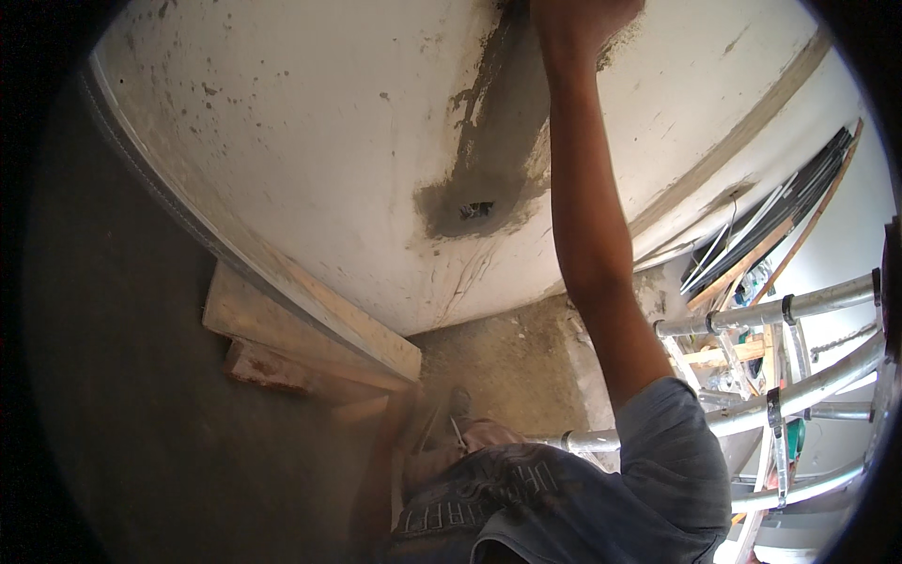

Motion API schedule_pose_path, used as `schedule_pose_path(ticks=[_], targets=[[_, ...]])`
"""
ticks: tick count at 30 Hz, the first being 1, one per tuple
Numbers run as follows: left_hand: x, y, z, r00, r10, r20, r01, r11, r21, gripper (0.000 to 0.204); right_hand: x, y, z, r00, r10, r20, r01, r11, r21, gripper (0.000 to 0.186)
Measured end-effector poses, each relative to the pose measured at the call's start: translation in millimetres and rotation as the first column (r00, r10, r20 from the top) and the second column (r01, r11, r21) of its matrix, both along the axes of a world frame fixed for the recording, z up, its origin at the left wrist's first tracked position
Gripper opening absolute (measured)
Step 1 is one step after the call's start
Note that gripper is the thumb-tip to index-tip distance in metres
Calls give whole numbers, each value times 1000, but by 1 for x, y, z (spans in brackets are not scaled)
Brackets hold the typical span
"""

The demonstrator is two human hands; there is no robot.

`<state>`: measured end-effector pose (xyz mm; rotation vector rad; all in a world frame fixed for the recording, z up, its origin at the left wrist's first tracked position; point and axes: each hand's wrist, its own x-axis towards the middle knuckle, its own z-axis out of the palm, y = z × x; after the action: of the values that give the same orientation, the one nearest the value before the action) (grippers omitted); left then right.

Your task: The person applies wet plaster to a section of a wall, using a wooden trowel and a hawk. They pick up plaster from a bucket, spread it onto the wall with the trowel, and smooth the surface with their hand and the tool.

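My right arm reaches up along the white wall (319, 141). My right hand (587, 21) is at the top edge of the view, close to a vertical strip of grey mortar (503, 122). The picture's edge cuts off its fingers, so what it holds, if anything, is hidden. Lower on the wall, the strip widens into a damp-looking grey patch around a small rectangular opening (476, 211) with something inside. I cannot make out my left hand in the dim, blurred lower left.
Wooden boards (310, 315) and a reddish block (266, 367) sit at lower left, by the wall's edge. On the right stands a metal pipe frame (752, 414) with black joints. Dark pipes and wood strips (785, 221) lean behind it. Bare floor (512, 362) shows below.
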<state>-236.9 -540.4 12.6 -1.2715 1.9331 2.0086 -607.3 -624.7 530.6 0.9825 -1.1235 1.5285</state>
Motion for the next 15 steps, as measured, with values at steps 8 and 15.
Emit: schedule_pose_path(ticks=[8, 15], targets=[[35, 17, -17, 999, 15, 29, -16, 999, 45, 56, 21, 10, -208, 978, -151, 143, 146, 988, 47, 20], [51, 18, -13, 996, 65, 57, -69, 995, 67, 54, 21, -9, -6, 982, -184, -41, 171, 962, -215, 17]])
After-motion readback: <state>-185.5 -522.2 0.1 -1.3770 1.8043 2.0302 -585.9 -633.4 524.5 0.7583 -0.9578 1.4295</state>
